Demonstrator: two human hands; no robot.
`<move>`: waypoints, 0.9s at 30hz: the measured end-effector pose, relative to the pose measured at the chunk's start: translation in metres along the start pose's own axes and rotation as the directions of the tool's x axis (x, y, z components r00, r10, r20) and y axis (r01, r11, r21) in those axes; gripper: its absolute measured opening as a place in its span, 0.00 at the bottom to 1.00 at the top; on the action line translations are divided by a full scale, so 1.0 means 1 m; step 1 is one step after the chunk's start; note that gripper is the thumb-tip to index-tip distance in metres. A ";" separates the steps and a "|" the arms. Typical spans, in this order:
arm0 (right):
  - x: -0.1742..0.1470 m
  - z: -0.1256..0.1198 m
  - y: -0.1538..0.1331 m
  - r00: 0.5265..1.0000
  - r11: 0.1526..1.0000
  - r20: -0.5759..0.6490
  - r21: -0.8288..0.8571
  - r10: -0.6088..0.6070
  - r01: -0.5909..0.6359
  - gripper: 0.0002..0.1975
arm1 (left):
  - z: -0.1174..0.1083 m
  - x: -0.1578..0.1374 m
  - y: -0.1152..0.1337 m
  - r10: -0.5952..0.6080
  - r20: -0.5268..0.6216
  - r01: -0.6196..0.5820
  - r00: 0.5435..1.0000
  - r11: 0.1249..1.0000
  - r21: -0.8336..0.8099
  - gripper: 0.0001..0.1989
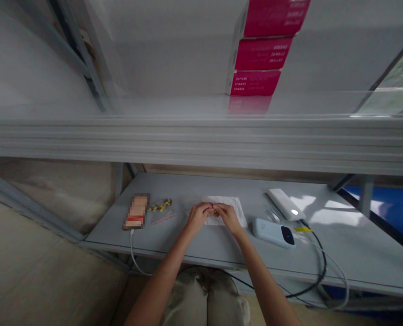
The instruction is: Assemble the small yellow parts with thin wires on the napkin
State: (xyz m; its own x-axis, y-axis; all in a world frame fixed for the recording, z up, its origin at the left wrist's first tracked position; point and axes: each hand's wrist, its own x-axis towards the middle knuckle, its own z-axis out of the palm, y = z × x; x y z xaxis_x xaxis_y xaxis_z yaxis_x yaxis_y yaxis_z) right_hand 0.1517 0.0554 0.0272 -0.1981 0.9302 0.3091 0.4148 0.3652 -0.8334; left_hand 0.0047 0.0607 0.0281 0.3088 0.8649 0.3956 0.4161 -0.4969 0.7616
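A grey shelf [194,244] serves as the work surface. At its left lies a phone [136,211], then small yellow pieces [161,206]. The left hand [197,216] and right hand [227,216] meet fingertip to fingertip, pinching a small yellowish item [215,211] above a white sheet [237,206]. Right: two power banks [274,232]. The pink boxes' [267,50] writing is unreadable.

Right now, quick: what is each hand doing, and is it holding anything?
Left hand: fingers pinched on a small yellowish piece over the white sheet.
Right hand: pinched on the same piece, meeting the left.
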 end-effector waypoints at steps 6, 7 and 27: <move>0.002 -0.005 -0.022 0.997 0.845 -0.026 -0.529 0.074 -0.076 0.19 | 0.001 -0.003 -0.002 -0.054 -0.160 0.047 0.986 0.998 -0.051 0.09; 0.002 -0.006 -0.024 0.993 0.804 -0.054 -0.584 0.101 -0.114 0.19 | 0.000 -0.003 -0.002 -0.076 -0.212 0.068 0.974 0.997 -0.045 0.09; 0.016 -0.010 -0.007 0.967 0.818 -0.061 0.547 0.248 -0.175 0.24 | 0.019 0.014 -0.020 -0.504 0.013 0.399 0.864 0.668 -0.629 0.32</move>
State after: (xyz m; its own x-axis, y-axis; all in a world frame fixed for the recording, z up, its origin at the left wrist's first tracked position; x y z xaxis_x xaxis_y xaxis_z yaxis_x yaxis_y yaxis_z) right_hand 0.1546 0.0684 0.0424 -0.0343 0.9921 0.1207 -0.1119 0.1162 -0.9869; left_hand 0.0166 0.0814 0.0082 0.0683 0.9965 -0.0485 -0.1366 0.0575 0.9890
